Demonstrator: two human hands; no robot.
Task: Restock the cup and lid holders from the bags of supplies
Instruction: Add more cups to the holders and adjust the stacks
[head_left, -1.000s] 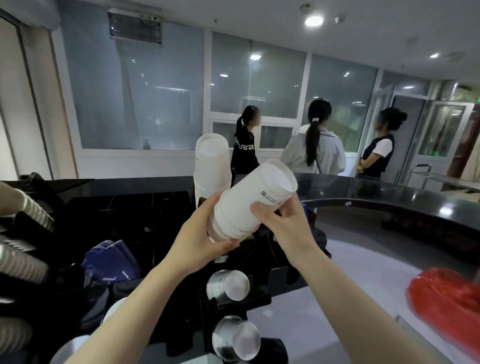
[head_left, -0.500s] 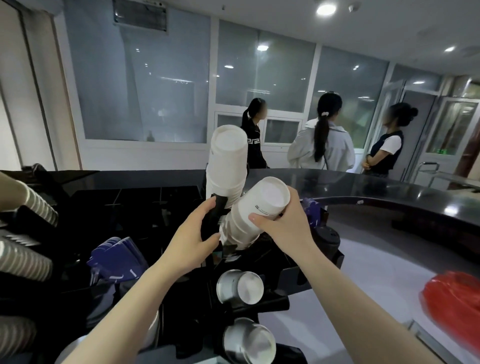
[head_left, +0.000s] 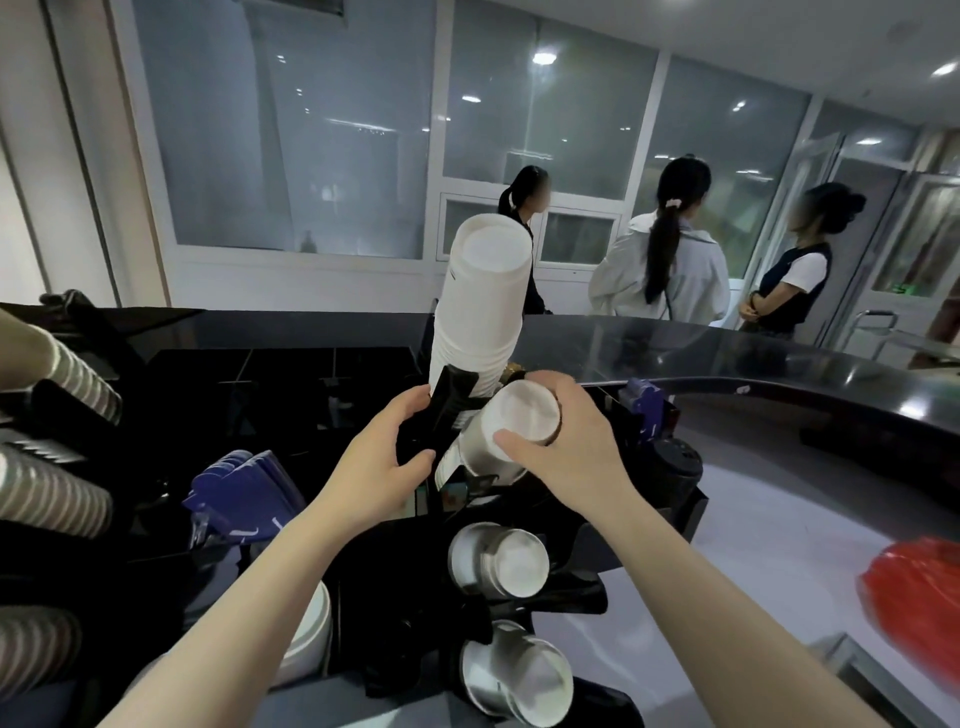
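A black cup holder rack (head_left: 447, 405) stands in front of me. My right hand (head_left: 566, 452) grips the top of a stack of white cups (head_left: 498, 441) that sits low in a slot of the rack. My left hand (head_left: 384, 462) holds the rack's black upright beside that slot. A taller stack of white cups (head_left: 478, 306) rises from the slot behind. Two more stacks (head_left: 498, 558) (head_left: 519, 675) fill the slots nearer me.
Ribbed grey cup stacks (head_left: 52, 493) lie at the left. Blue napkins or sleeves (head_left: 244, 493) sit beside the rack. A red bag (head_left: 914, 597) lies on the counter at the right. Three people stand beyond the dark curved counter (head_left: 727, 358).
The stack in my right hand has gone down into the rack slot. My left hand left the stack and took hold of the rack's upright.
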